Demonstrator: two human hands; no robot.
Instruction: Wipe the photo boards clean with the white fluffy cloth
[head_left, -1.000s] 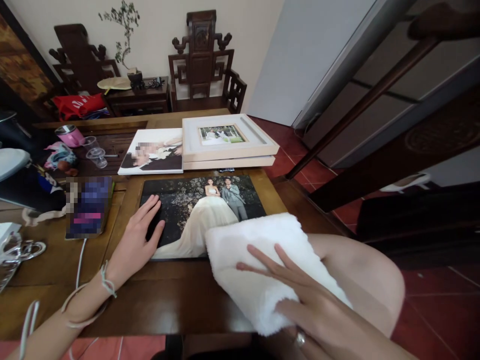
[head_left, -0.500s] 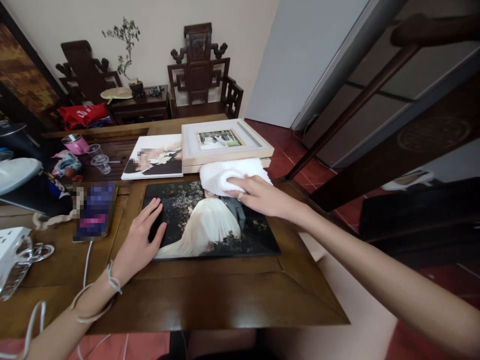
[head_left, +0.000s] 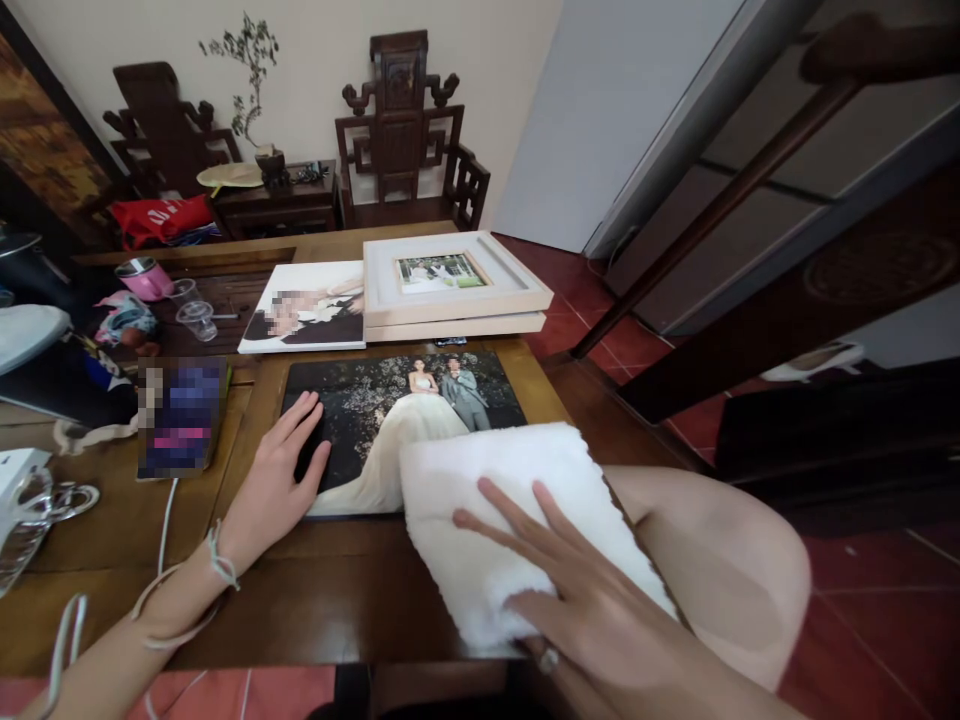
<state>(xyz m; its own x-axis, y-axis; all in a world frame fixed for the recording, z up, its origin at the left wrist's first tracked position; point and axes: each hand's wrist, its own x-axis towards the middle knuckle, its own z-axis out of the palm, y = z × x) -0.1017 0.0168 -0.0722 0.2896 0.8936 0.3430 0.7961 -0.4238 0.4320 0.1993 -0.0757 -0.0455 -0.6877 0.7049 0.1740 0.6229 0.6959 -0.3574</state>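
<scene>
A dark wedding photo panel (head_left: 360, 420), showing a long white gown, lies flat on the wooden table. My left hand (head_left: 289, 465) rests on its left edge, fingers stretched and holding nothing. Under my right hand (head_left: 570, 590) is a fluffy white cloth (head_left: 465, 480), spread over the panel's lower right part and the table's front right. Three fingers of that hand reach flat over the cloth, while its near edge bunches by the other fingers. The panel's lower right corner is hidden by the cloth.
Behind the panel stand stacked pale picture frames (head_left: 382, 305) and a white-edged photo print (head_left: 300, 310). To the left are a phone (head_left: 180, 420) on a cable, plastic cups (head_left: 196, 318), a pink mug (head_left: 146, 280) and a clear ornament (head_left: 30, 530). A beige chair (head_left: 735, 560) sits at right.
My right hand has brought the cloth from the panel's top edge down toward me to its lower right, and the cloth has spread out. My left hand stays put.
</scene>
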